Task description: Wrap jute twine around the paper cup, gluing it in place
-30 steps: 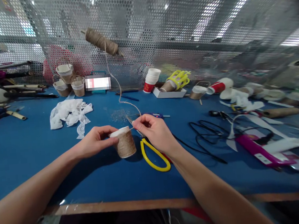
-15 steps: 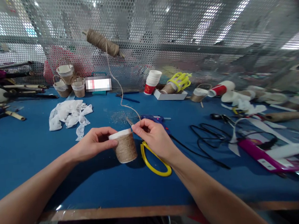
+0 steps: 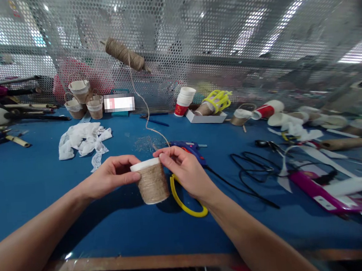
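So the twine-wrapped cup (image 3: 152, 183) sits upright on the blue counter (image 3: 31, 185), near the front edge, right between both hands. Jute covers it from the base up to just under the white rim, so I'd call this the tail end of the wrap: the last turn or two at the top.

The left hand (image 3: 112, 176) has its fingers closed on the cup's upper side, thumb by the rim, steadying it. The right hand (image 3: 183, 168) has its fingers pinched shut on the twine (image 3: 148, 113) right at the rim on the far side. From there the strand runs up, a bit slack and curvy, to the spool (image 3: 124, 54) hanging on the mesh panel (image 3: 224, 44).

The yellow-handled scissors (image 3: 186, 202) are directly under the right hand, a blade tip poking out past the fingers. I can't tell if that hand is gripping them too or if they just lie there. The blue glue gun (image 3: 190, 147) lies just behind it.

My read on the next bit: it calls for keeping the strand tight against the rim so the coils don't slip, plus a firm hold from the left hand so the cup doesn't tip.

Further out are white lace (image 3: 82, 139) at the left and some finished cups (image 3: 82, 99) by the mesh.
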`<state>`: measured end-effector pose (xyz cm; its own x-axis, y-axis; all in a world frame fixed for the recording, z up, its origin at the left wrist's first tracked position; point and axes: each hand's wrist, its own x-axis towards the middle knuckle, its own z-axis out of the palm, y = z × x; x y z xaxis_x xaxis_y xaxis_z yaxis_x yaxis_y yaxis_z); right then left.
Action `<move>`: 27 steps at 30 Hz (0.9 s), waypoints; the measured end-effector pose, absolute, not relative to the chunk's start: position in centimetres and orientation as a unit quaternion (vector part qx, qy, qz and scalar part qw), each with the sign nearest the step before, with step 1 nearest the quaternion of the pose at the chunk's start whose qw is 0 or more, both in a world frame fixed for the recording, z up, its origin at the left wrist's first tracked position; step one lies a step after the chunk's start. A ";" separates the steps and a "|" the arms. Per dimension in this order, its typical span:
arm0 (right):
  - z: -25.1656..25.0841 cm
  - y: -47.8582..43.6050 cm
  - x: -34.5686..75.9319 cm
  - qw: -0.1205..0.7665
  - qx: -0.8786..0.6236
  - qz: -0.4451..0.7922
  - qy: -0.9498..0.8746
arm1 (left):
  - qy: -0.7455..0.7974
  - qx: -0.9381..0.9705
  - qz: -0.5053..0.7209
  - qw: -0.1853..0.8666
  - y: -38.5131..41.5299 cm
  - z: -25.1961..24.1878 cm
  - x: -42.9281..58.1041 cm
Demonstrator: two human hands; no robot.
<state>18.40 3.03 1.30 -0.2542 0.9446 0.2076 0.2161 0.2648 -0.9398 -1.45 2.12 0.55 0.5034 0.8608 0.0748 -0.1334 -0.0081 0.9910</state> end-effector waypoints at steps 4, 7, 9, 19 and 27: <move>1.2 2.9 18.4 0.430 -0.410 0.497 -0.632 | 0.286 0.549 0.408 0.671 2.0 0.4 -1.4; 1.1 3.0 18.5 0.439 -0.388 0.550 -0.595 | 0.276 0.504 0.422 0.701 1.9 0.4 -1.4; 1.2 3.1 18.5 0.441 -0.362 0.588 -0.573 | 0.266 0.477 0.429 0.720 1.8 0.4 -1.4; 2.0 3.2 19.0 0.429 -0.319 0.619 -0.575 | 0.253 0.490 0.431 0.715 2.5 -0.2 -1.7; 1.8 2.8 18.9 0.340 -0.361 0.403 -0.769 | 0.346 0.651 0.377 0.560 2.4 -0.1 -1.2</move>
